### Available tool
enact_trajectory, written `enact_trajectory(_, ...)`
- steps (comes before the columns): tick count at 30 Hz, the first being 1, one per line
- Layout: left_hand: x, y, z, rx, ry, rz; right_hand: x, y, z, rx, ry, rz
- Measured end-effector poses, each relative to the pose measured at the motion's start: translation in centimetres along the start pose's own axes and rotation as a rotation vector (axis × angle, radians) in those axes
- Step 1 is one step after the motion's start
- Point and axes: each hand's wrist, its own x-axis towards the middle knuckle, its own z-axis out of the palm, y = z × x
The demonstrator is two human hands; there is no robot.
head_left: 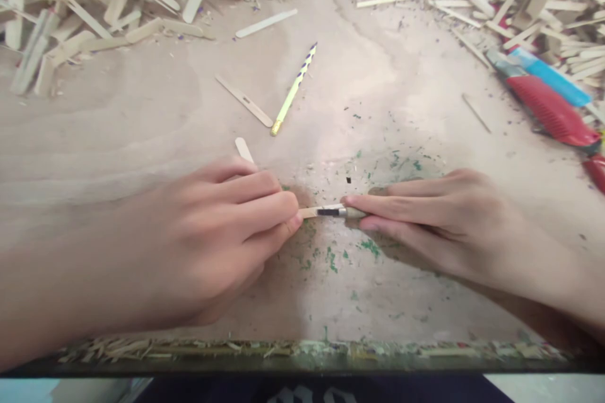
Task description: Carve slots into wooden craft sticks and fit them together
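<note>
My left hand (208,233) is closed, its fingertips pinching a short wooden stick (309,211) flat against the worn board (142,126). Another stick end (244,149) pokes out above that hand's knuckles. My right hand (435,220) is closed round a small craft knife (338,211). The knife's dark tip rests on the stick between the two hands. Green flecks and wood chips lie scattered around the spot.
A striped yellow pencil (293,89) and a loose flat stick (243,99) lie further back. Heaps of flat wooden sticks (94,6) fill the far left and far right. A red cutter (553,110) and a blue one (551,75) lie at the right.
</note>
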Motion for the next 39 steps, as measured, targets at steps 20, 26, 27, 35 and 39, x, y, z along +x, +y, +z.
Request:
enact_trajectory(20, -0.1, 0.0, 0.0, 0.01, -0.021, -0.005, 0.4, -0.6, 0.1, 0.027, 0.038, 0.041)
enact_trajectory(26, -0.1, 0.0, 0.0, 0.003, -0.025, -0.003, 0.3, -0.7, 0.0, 0.014, 0.016, 0.052)
enact_trajectory(27, -0.1, 0.0, 0.1, 0.001, -0.027, -0.003, 0.3, -0.7, 0.0, 0.014, 0.017, 0.051)
enact_trajectory(35, 0.0, 0.0, 0.0, -0.003, -0.012, -0.002, 0.1, -0.4, 0.0, -0.018, 0.031, 0.035)
enact_trajectory(39, -0.1, 0.1, 0.2, 0.001, -0.026, -0.011, 0.0, -0.3, 0.2, -0.028, 0.034, 0.021)
